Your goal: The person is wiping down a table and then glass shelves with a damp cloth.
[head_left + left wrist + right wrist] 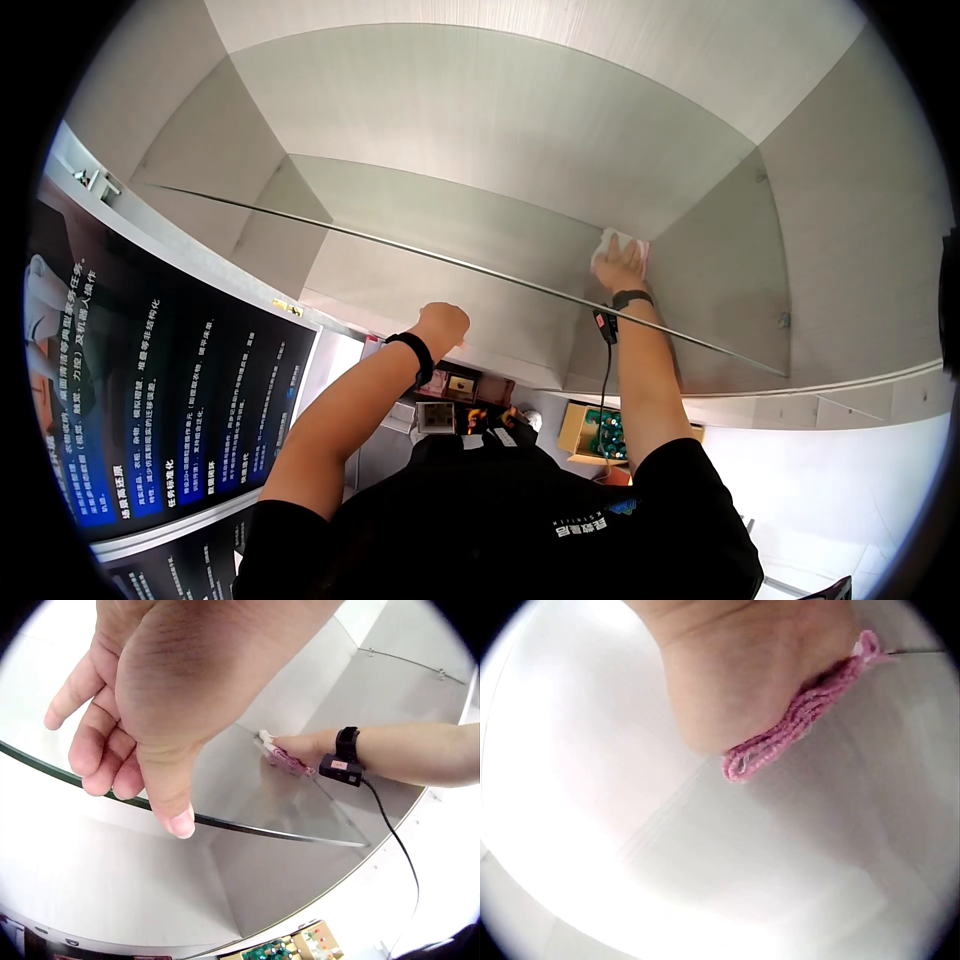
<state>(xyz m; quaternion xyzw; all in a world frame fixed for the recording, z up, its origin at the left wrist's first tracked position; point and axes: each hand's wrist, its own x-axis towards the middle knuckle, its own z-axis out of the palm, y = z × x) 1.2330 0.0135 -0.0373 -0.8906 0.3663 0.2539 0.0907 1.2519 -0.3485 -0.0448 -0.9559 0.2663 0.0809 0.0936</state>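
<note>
My right hand (622, 264) lies with extended fingers on a folded pink and white cloth (791, 727), pressing it onto a glass shelf (480, 140) near the right-hand back corner. In the right wrist view the heel of the hand covers most of the cloth, and its layered pink edge shows. My left hand (150, 712) hangs in front of the shelf's front edge, fingers loosely bent and holding nothing. The left wrist view shows its thumb and fingertips overlapping that greenish edge.
Pale cabinet walls (840, 200) enclose the shelf. A cable (606, 375) hangs from the right wrist's device. Below stands a cardboard box (575, 432) with green items. A dark printed panel (170, 370) stands at the left.
</note>
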